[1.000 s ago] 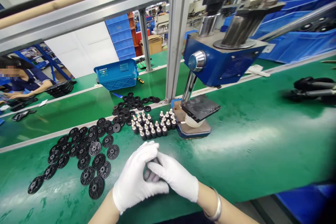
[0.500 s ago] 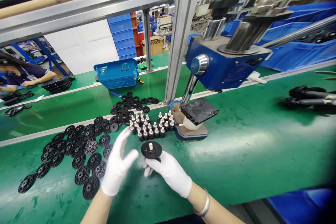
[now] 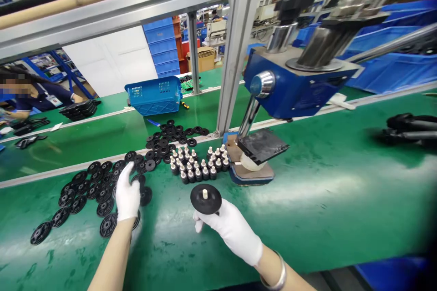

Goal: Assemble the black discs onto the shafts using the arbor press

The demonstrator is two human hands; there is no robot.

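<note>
Your hands have parted since a second ago, when both were clasped together at lower centre. Your right hand (image 3: 232, 232) now grips an assembled black disc (image 3: 205, 198) with a white peg standing up through its middle, held flat just above the green belt (image 3: 324, 191), lower centre of frame. Your left hand (image 3: 127, 193) has swung out to the loose black discs (image 3: 82, 191) at lower left, fingers spread and resting on them, nothing gripped yet. This suggests one piece is joined. The peg cluster (image 3: 198, 163) and the blue press (image 3: 293, 82) stand behind, untouched.
</note>
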